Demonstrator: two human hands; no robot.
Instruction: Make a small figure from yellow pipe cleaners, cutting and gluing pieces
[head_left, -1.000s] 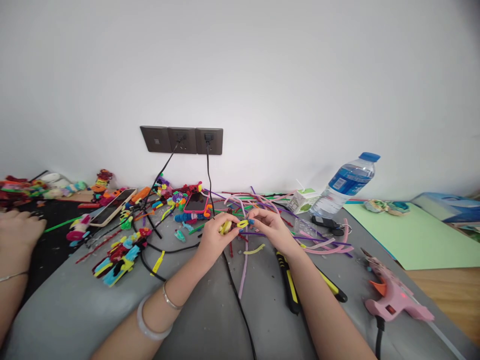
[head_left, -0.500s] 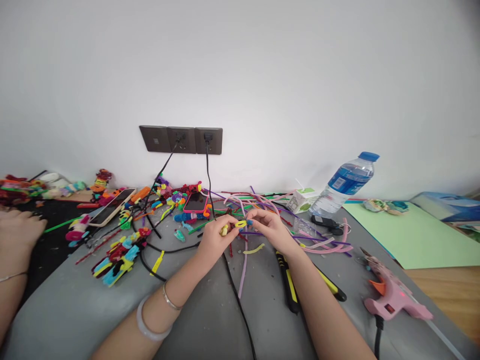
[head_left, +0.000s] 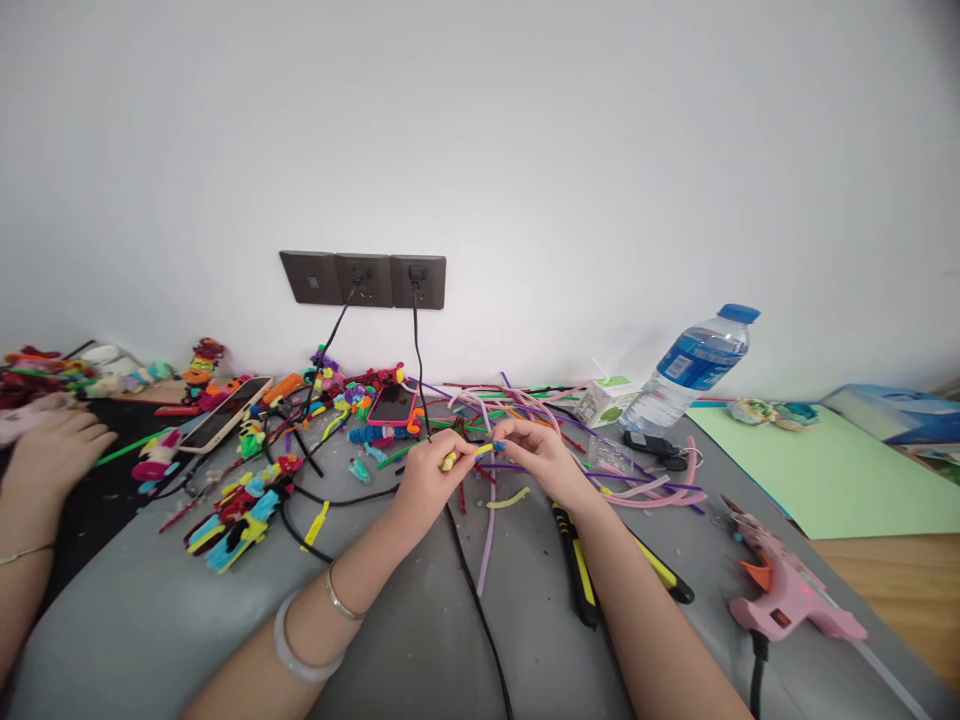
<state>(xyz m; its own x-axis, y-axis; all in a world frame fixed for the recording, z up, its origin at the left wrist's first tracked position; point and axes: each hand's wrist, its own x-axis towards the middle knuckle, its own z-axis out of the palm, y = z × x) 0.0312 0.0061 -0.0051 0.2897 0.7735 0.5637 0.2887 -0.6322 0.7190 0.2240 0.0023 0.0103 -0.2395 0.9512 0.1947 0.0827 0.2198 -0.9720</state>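
Across the foreground spreads the gray table [head_left: 420, 650], its far edge along the wall. A clear bottle [head_left: 686, 370] tilts toward the right, capped in blue, its liquid level hard to make out. The left hand [head_left: 436, 475] reaches in with its back upward, fingers curled; the right hand [head_left: 536, 455] angles inward opposite it, fingers bent. Beside the bottle sits a carton [head_left: 606, 400] with a straw [head_left: 596, 368] in its top, contents hidden. Raised over the table, the yellow piece [head_left: 484, 450] is pinched by both hands between thumbs and fingers.
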